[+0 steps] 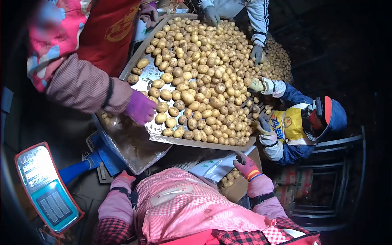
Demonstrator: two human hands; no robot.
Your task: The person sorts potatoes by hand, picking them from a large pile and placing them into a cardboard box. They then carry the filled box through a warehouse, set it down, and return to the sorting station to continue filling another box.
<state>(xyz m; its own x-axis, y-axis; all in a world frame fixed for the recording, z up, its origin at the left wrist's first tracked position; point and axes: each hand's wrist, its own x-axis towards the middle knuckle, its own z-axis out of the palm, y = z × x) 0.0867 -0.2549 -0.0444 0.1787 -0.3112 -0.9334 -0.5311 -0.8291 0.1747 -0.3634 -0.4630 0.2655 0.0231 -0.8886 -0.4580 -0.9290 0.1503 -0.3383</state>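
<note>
My left hand (124,177), in a pink glove, is low beside the near corner of a metal chute (141,161); its fingers are mostly hidden. My right hand (247,165), also gloved, is over an open cardboard carton (244,183), its fingers stretched out and apart near the carton's edge. Several potatoes (229,179) show inside the carton, next to a white printed flap (214,166). Beyond my hands, a large heap of potatoes (204,81) covers a wood-edged sorting table (196,141).
A co-worker's purple-gloved hand (141,107) reaches over the table's left edge. Another person's grey-gloved hands (256,54) are at the far side. A capped person (298,122) works at the right. A digital scale (49,188) stands left on a blue post.
</note>
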